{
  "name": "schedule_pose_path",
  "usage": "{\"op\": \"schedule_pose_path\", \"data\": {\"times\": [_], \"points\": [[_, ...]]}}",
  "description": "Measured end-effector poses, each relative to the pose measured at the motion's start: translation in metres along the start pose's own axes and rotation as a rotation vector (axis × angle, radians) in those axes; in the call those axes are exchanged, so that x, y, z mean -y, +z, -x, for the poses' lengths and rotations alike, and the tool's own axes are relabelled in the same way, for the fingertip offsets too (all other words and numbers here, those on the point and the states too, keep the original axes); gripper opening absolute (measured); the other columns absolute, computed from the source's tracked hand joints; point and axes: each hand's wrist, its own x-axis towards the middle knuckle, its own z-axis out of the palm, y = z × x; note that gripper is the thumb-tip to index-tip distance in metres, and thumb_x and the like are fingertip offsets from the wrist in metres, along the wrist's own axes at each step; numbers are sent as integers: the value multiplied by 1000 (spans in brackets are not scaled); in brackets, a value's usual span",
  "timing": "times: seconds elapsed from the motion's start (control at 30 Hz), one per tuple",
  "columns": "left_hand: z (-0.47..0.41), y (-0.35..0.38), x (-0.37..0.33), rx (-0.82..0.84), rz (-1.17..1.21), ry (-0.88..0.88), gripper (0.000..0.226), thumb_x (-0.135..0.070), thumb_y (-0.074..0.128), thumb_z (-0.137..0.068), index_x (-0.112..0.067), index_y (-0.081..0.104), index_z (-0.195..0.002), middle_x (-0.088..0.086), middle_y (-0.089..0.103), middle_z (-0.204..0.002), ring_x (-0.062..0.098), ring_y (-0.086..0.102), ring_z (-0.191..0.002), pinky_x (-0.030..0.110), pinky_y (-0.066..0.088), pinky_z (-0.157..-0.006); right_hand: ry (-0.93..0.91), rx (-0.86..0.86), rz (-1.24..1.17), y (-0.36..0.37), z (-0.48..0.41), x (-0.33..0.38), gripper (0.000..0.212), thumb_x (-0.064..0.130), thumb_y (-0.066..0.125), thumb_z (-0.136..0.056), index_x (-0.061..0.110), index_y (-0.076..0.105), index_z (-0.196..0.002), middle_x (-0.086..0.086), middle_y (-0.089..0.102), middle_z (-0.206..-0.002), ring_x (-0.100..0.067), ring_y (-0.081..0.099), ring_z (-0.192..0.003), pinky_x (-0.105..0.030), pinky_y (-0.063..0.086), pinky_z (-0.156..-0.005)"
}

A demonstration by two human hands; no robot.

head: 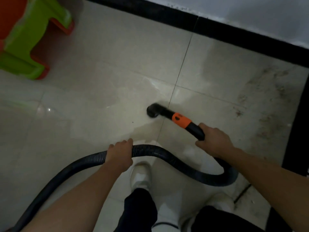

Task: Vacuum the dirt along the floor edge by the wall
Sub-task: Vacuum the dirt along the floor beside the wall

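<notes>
1. A person's right hand (215, 141) clenches the black vacuum wand with an orange collar (181, 120), gripping just behind the collar.
2. The left hand (119, 154) wraps around the ribbed black flexible hose (167, 155), which loops between both hands.
3. The round black nozzle (153, 111) rests mid-floor on pale glossy tiles (83, 106), beside a grout line.
4. Grey speckled dirt (267, 101) lies in the floor's far right corner against the black skirting board (234, 36), well apart from the nozzle.
5. A green-and-orange plastic stool (25, 39) stands at the far left corner.
</notes>
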Motion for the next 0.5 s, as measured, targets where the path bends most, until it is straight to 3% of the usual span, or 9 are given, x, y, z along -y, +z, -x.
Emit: {"op": "schedule_pose_path", "data": {"times": [0.13,0.27,0.37,0.5], "points": [[11,2,17,-55,31,-103,34,-22,60,-83,-17,40,-110,2,57,-105,23,57,-95,35,42,-83,106,-137,-195,-8,-15,17,30,27,69,-78,21,45,-95,-4,59,-76,-24,63,-60,-30,48,-55],[20,-1,24,-29,34,-94,35,-20,60,-82,-16,42,-111,3,58,-107,24,57,-98,36,41,-84,-155,91,0,-2,-14,49,30,29,68,-81,25,45,-98,-1,60,-85,-20,57,-68,-27,39,-55],[31,7,20,-5,38,-95,34,-19,59,-82,-16,42,-111,4,57,-110,24,56,-100,37,41,-87,-225,171,70,16,-12,67,30,30,67,-83,25,47,-105,1,57,-88,-22,58,-77,-29,42,-62],[38,15,25,-18,41,-103,38,-17,56,-84,-16,41,-118,4,54,-115,24,53,-105,37,39,-92,-92,23,-30,22,-10,60,29,29,67,-82,24,44,-98,-1,59,-80,-18,56,-64,-26,39,-54]]}}
